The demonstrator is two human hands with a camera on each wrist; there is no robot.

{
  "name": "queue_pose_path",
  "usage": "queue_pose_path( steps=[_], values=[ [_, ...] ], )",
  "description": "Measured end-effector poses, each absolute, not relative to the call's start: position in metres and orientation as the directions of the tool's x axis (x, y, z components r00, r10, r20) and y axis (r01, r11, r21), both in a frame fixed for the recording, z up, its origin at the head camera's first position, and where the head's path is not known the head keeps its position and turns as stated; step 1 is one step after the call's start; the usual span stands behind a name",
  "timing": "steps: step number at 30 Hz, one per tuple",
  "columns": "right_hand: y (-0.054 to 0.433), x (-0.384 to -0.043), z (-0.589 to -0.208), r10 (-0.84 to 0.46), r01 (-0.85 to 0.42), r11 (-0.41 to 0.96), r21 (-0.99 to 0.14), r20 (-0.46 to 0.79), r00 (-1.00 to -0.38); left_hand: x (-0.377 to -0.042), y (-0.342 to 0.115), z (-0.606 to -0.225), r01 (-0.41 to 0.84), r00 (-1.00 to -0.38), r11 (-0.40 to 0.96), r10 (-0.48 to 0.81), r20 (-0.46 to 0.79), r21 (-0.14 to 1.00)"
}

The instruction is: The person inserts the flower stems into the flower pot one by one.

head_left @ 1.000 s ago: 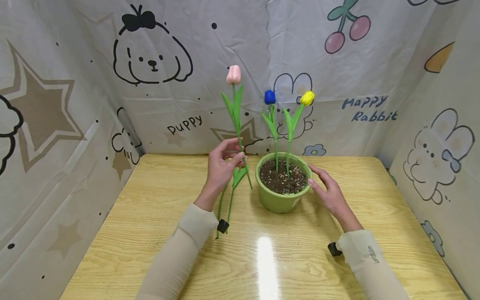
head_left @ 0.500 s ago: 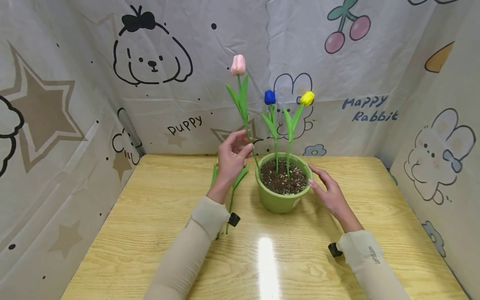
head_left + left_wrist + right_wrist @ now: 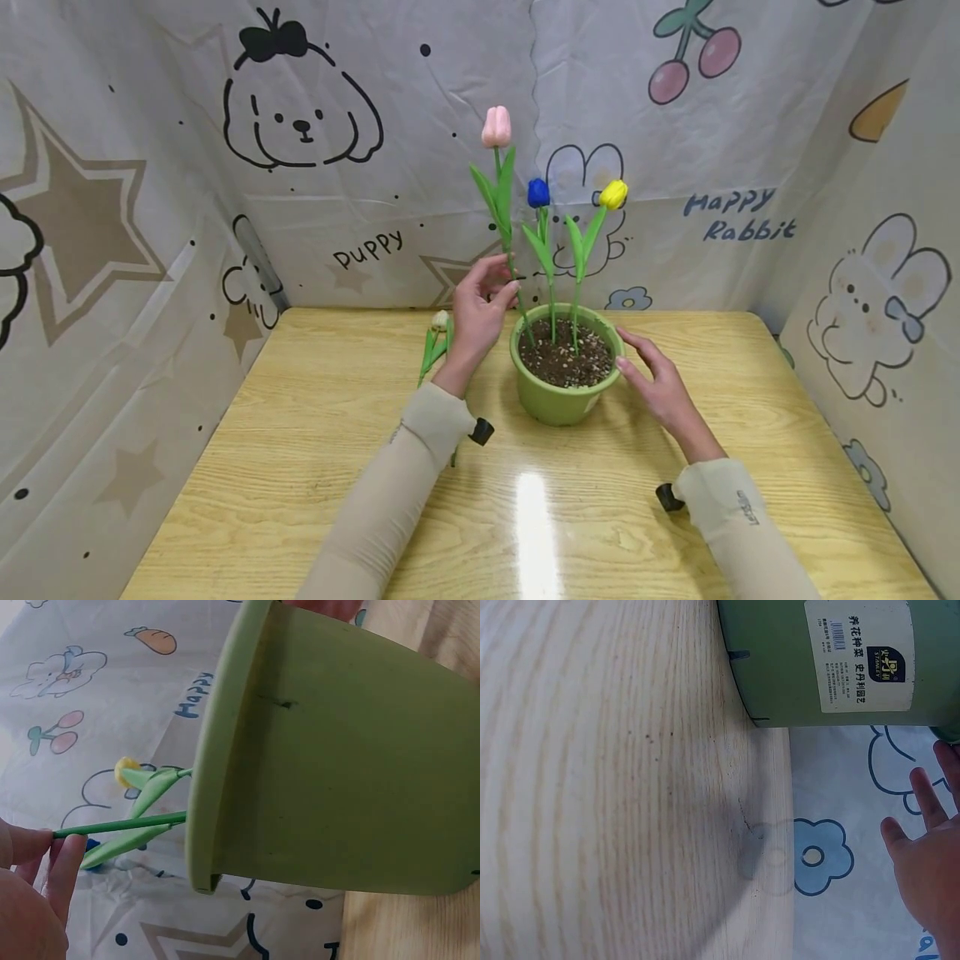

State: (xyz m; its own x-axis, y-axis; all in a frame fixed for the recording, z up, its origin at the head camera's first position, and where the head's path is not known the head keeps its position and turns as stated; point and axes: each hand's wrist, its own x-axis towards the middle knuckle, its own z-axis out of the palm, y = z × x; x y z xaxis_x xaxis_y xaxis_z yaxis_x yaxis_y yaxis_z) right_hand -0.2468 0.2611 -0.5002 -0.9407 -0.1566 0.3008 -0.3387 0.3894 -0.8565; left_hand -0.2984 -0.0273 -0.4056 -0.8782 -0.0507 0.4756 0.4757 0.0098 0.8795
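My left hand (image 3: 477, 321) pinches the green stem of a pink artificial tulip (image 3: 496, 127) between thumb and fingers. The tulip stands nearly upright, its lower end over the dark soil at the left inside of a green flowerpot (image 3: 558, 406). In the left wrist view, the pinched stem (image 3: 124, 826) passes behind the pot's rim, which hides its tip. A blue tulip (image 3: 538, 193) and a yellow tulip (image 3: 613, 195) stand in the soil. On the pot's right, my right hand (image 3: 663, 390) touches the rim with thumb and fingers spread.
A white tulip (image 3: 440, 321) lies on the wooden table (image 3: 300, 433) with other green stems, partly hidden by my left forearm. A printed cloth (image 3: 360, 192) encloses the back and sides. The right wrist view shows a white label (image 3: 862, 656) on the pot.
My left hand has carried the pink tulip rightward, from beside the pot to over the soil, with its stem end now within the rim. The right hand has stayed at the pot.
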Motion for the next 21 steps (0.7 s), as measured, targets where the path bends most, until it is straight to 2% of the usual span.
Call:
queue_pose_path(
  steps=[10, 21],
  values=[
    [0.2606, -0.246, -0.4998, -0.15, -0.343, 0.389, -0.855, 0.309, -0.939, -0.3016, -0.0209, -0.4098, 0.464, -0.886, 0.022, -0.013, 0.464, 0.886],
    [0.2594, -0.2461, -0.5007, -0.15, -0.344, 0.389, -0.854, 0.31, -0.939, -0.3023, -0.0182, -0.4153, 0.467, -0.882, 0.041, -0.048, 0.468, 0.883]
  ],
)
